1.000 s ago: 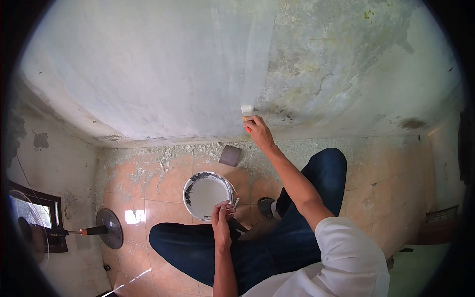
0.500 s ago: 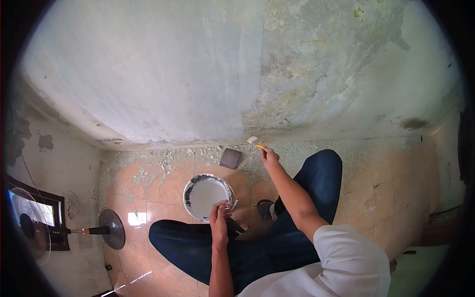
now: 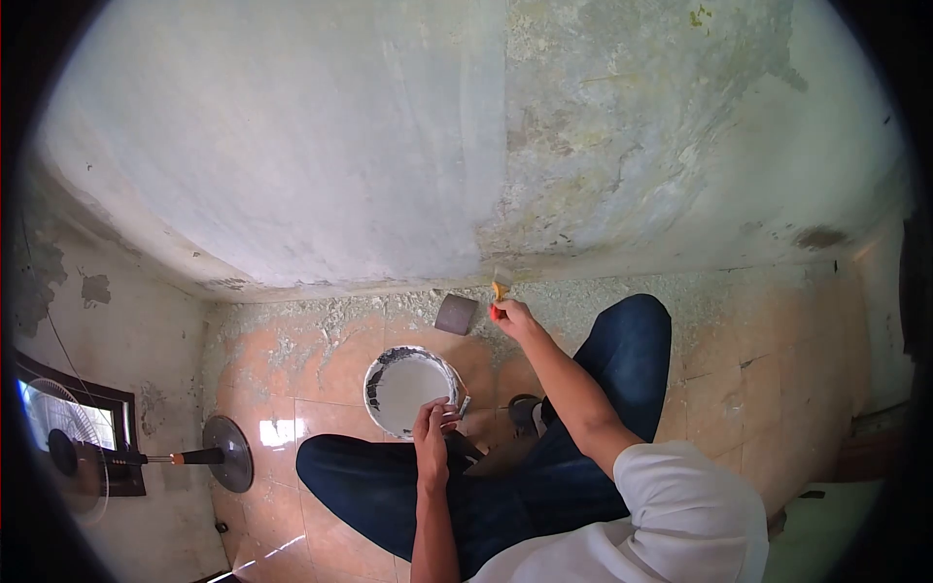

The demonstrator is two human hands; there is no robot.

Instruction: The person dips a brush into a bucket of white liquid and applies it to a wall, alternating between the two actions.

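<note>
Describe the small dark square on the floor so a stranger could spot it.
Find the patchy wall, then the flake-strewn floor along its foot. There, between wall and bucket, lies the dark square; its straight edges and grey-brown colour set it apart from the pale flakes and round bucket.

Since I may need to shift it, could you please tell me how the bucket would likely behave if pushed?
The bucket probably feels heavy, given the pale liquid inside, which might slosh. Upright on glossy floor tiles, it may slide.
</note>
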